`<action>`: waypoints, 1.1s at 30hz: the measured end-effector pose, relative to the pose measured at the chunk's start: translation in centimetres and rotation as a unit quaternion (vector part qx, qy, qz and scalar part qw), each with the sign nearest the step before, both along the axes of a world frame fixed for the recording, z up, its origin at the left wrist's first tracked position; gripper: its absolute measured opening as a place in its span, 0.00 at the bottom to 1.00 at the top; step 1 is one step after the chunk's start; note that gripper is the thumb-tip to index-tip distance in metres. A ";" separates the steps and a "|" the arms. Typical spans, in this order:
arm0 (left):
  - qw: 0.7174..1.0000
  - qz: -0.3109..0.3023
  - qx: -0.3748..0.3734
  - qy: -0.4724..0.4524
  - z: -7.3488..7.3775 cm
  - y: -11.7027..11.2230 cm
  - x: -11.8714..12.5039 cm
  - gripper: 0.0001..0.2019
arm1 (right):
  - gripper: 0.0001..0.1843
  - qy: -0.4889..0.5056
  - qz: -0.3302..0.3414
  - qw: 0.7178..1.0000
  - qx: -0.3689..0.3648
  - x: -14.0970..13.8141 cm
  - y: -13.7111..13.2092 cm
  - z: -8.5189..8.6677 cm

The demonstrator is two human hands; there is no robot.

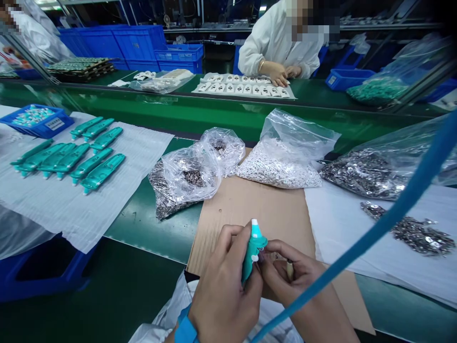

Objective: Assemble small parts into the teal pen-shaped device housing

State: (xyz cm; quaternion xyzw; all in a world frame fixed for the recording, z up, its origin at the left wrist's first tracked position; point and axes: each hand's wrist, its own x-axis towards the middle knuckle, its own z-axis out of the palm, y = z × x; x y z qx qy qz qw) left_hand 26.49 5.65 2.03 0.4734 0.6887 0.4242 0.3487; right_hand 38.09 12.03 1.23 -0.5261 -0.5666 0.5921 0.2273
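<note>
My left hand is wrapped round a teal plastic housing with a white tip pointing up. It is held upright above a cardboard sheet. My right hand is closed, its thumb and forefinger pinched against the housing's right side. What lies between those fingertips is too small to make out. A thin tool with a tan, rounded end pokes out between the curled fingers of that hand. A blue band circles my left wrist.
Bags of small metal parts and white parts stand behind the cardboard. Loose metal pieces lie at right. Several teal housings rest at left near a blue bin. A blue strap crosses the view. A co-worker sits opposite.
</note>
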 end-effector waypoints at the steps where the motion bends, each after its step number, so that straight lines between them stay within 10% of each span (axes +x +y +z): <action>1: 1.000 0.001 0.000 0.004 0.0 0.0 0.0 0.28 | 0.14 -0.002 -0.006 1.000 0.006 -0.1 -0.1 0.2; 33: 0.999 -0.004 0.019 -0.051 0.3 0.6 -0.6 0.15 | 0.22 0.013 0.008 1.000 -0.003 0.3 0.1 0.9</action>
